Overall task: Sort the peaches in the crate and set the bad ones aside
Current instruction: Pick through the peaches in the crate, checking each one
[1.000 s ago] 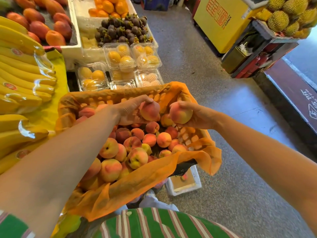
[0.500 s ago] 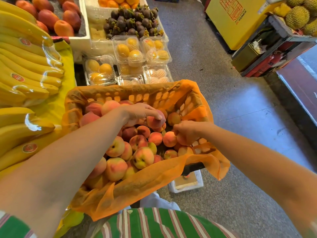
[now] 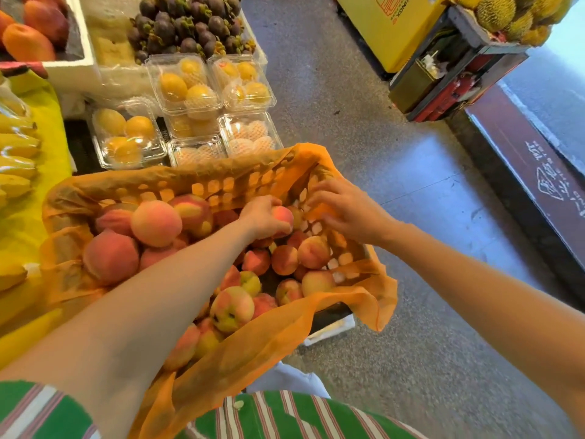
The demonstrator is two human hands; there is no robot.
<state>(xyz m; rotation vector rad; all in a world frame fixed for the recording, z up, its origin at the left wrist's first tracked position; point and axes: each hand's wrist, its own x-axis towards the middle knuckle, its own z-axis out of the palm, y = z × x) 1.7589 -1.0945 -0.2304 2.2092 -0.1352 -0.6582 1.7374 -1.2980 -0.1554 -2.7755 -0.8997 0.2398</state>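
A crate (image 3: 221, 182) lined with orange mesh holds several pink-yellow peaches (image 3: 155, 223). My left hand (image 3: 261, 218) reaches across the pile and grips one red-pink peach (image 3: 282, 213) near the crate's far right corner. My right hand (image 3: 346, 207) is beside it, fingers spread and loosely bent, touching the orange liner (image 3: 319, 212) at the crate's right wall with no fruit in it. A greenish peach with dark spots (image 3: 232, 308) lies near the front of the pile. My left forearm hides the peaches beneath it.
Clear boxes of yellow fruit (image 3: 186, 87) stand just behind the crate, with mangosteens (image 3: 190, 23) further back. Bananas (image 3: 17, 166) lie on a yellow cloth at the left. A white foam box (image 3: 329, 329) sits under the crate's right side. Grey floor spreads to the right.
My right hand has let go of its peach down in the crate and risen to the right wall. My left hand has carried its peach toward the far right corner.
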